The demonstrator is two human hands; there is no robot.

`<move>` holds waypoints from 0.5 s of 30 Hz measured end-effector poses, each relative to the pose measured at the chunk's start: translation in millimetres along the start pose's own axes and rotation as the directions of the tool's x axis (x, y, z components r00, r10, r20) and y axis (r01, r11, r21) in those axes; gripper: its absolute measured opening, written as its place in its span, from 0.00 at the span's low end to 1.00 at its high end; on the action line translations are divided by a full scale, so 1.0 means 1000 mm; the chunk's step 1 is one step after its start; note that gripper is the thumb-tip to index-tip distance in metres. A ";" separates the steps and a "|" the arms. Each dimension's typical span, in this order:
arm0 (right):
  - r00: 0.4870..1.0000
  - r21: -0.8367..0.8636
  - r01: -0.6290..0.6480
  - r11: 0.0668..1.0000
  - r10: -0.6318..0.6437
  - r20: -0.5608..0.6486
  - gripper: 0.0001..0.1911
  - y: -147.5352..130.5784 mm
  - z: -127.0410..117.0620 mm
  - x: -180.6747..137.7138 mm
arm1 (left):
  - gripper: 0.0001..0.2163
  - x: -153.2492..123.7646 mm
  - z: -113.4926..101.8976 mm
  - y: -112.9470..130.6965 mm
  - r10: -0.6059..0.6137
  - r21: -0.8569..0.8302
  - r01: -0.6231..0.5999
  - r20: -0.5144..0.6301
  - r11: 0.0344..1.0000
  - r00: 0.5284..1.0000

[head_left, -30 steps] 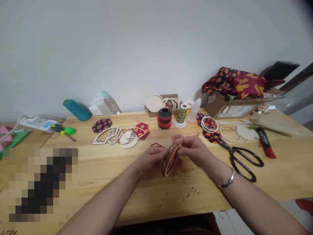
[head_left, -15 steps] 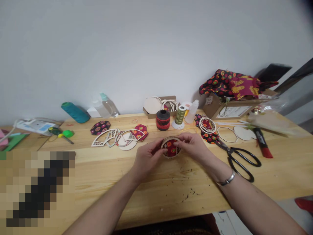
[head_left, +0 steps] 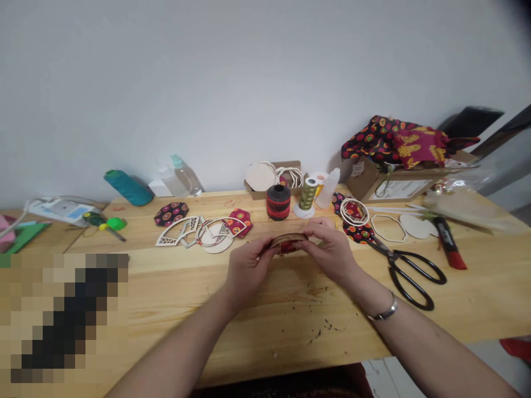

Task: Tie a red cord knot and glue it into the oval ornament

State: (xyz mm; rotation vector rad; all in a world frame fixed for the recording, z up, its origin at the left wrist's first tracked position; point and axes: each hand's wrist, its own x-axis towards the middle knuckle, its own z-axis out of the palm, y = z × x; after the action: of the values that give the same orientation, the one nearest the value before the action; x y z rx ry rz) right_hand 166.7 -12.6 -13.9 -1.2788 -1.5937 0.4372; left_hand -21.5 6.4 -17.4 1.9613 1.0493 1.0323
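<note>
Both my hands hold a small round wooden ornament (head_left: 289, 242) with red patterned fabric inside, just above the wooden table (head_left: 265, 315). It is tilted nearly flat, so I see mostly its rim. My left hand (head_left: 246, 266) pinches its left edge, fingers closed on it. On the right edge my right hand (head_left: 331, 250), with a silver bracelet on the wrist, grips it the same way. A black and red thread spool (head_left: 278, 202) stands just behind the ornament.
Black scissors (head_left: 409, 270) lie to the right, beside wooden cutouts (head_left: 388, 227) and a red-tipped tool (head_left: 448, 241). Fan-shaped wooden frames (head_left: 194, 231) and fabric pieces lie left of centre. A cardboard box with fabric (head_left: 398, 160) stands at back right; a teal spool (head_left: 128, 187) and bottles at back left.
The ornament was on edge, then turned face-on to me, and now tilts nearly flat. My hands shifted slightly away from me with it.
</note>
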 end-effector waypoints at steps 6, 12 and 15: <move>0.999 0.046 -0.036 0.998 0.034 0.032 0.20 0.003 -0.001 0.000 | 0.11 0.000 -0.002 0.002 -0.028 -0.032 0.027 -0.007 0.999 1.000; 1.000 0.062 -0.020 0.998 0.021 -0.018 0.15 -0.001 -0.002 0.000 | 0.11 0.000 -0.003 0.002 -0.035 -0.021 0.034 -0.027 0.999 0.999; 0.998 0.021 0.046 0.999 -0.045 -0.038 0.10 -0.004 -0.004 -0.001 | 0.11 0.001 -0.003 0.005 -0.048 -0.007 0.048 -0.022 0.999 0.999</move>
State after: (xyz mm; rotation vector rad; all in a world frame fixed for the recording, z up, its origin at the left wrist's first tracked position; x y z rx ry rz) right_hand 168.4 -15.9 -9.8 -1.2248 -1.5790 0.3987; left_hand -22.4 5.9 -11.5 1.9142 1.0989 1.0327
